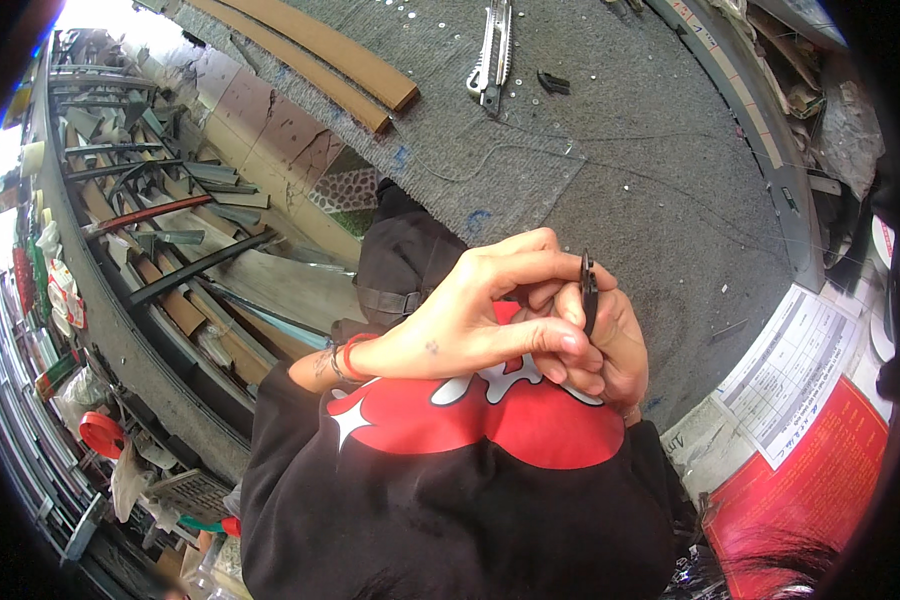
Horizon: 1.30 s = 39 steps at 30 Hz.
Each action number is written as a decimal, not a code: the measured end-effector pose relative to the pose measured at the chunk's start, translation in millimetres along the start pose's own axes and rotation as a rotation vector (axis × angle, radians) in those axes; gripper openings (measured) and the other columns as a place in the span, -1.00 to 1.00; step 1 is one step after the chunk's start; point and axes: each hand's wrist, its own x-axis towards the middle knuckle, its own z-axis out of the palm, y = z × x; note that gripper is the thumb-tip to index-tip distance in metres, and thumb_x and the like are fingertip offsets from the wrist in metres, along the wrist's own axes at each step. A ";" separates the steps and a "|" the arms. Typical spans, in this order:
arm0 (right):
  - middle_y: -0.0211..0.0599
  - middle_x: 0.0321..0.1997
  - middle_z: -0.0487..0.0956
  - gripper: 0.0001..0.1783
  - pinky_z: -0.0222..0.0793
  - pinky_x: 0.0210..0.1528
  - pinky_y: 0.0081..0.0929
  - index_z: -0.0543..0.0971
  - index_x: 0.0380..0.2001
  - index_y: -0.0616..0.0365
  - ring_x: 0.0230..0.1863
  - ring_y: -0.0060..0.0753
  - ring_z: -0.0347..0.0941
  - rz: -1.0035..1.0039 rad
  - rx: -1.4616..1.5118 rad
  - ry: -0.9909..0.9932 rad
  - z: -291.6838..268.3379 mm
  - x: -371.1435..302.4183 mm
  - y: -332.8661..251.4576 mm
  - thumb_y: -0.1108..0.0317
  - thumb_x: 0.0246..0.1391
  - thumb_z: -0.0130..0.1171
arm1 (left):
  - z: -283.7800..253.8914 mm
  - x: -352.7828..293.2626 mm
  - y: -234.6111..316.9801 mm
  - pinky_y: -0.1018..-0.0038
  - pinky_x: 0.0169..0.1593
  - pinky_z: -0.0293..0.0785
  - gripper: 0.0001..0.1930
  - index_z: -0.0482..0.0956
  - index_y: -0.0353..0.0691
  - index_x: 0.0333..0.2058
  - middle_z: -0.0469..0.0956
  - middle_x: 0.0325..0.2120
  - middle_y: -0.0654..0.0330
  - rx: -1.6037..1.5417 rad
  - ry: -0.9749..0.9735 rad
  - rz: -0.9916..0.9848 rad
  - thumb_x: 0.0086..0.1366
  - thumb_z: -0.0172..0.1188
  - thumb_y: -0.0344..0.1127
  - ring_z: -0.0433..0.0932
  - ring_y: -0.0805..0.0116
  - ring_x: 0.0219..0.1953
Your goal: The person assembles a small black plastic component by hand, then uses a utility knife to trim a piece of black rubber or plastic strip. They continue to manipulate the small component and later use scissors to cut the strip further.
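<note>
Both my hands are together in front of my chest, around a small, narrow black piece (590, 292) that stands roughly upright. My left hand (480, 300), with a red band and a dark one at its wrist, reaches across from the left. Its index fingertip touches the upper part of the piece, and the thumb lies just below. Curled behind, my right hand (622, 345) has its fingers closed about the same piece, partly covered by the left. What kind of thing it is cannot be made out.
On the grey carpeted worktop (650, 130) lie a metal snap-off cutter knife (492, 60), a small black part (553, 83), two brown strips (320, 60) and scattered white bits. A rack of offcuts (180, 220) stands left. Printed sheets (795, 370) and a red paper (790, 490) lie right.
</note>
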 end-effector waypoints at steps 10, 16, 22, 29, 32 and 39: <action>-0.63 -0.83 0.07 -0.53 0.18 -0.59 -0.66 0.32 -0.42 0.12 -0.87 -0.73 -0.03 0.074 0.158 -0.018 -1.5 2.4 -3.7 -0.07 0.24 -0.30 | 8.9 6.0 -2.9 0.67 -0.31 0.36 -0.60 0.42 -0.43 -0.07 0.49 -0.43 0.21 -0.705 0.015 -0.331 0.28 0.07 -0.20 0.48 0.57 -0.41; -0.68 -0.85 0.05 -0.52 0.16 -0.59 -0.63 0.33 -0.46 0.10 -0.88 -0.76 -0.09 0.141 0.181 -0.007 -1.6 3.3 -6.9 -0.07 0.25 -0.33 | 7.9 11.4 -15.4 0.64 -0.40 0.46 -0.70 0.43 -0.42 -0.18 0.50 -0.37 0.14 -0.847 0.016 -0.382 0.26 0.09 -0.26 0.54 0.51 -0.51; -0.67 -0.84 0.06 -0.48 0.11 -0.61 -0.61 0.35 -0.51 0.06 -0.87 -0.76 -0.12 0.117 0.330 0.023 -1.7 7.8 -2.1 -0.12 0.24 -0.37 | 11.5 11.3 -29.7 0.59 -0.40 0.47 -0.74 0.35 -0.33 -0.24 0.46 -0.45 0.19 -0.965 0.038 -0.327 0.23 0.13 -0.27 0.55 0.45 -0.49; -0.65 -0.83 0.07 -0.46 0.12 -0.60 -0.60 0.36 -0.50 0.07 -0.85 -0.75 -0.09 0.117 0.330 0.026 -4.5 8.9 0.6 -0.13 0.24 -0.38 | 13.4 7.9 -47.6 0.58 -0.28 0.44 -0.76 0.30 -0.29 -0.17 0.58 -0.47 0.07 -0.989 -0.037 -0.230 0.34 -0.05 -0.23 0.57 0.43 -0.39; -0.63 -0.84 0.07 -0.45 0.14 -0.58 -0.58 0.38 -0.48 0.09 -0.84 -0.72 -0.06 0.118 0.352 0.002 -6.7 10.3 2.4 -0.12 0.25 -0.39 | 17.8 8.2 -55.1 0.61 -0.33 0.43 -0.77 0.29 -0.27 -0.18 0.57 -0.49 0.09 -1.073 -0.023 -0.197 0.34 -0.04 -0.23 0.56 0.44 -0.42; -0.60 -0.85 0.08 -0.47 0.16 -0.52 -0.56 0.41 -0.44 0.16 -0.82 -0.69 -0.03 0.116 0.348 -0.060 -9.5 13.6 2.7 -0.01 0.29 -0.40 | 20.5 3.6 -55.1 0.63 -0.37 0.41 -0.78 0.30 -0.25 -0.18 0.54 -0.55 0.19 -1.143 0.058 -0.220 0.32 0.00 -0.24 0.53 0.49 -0.48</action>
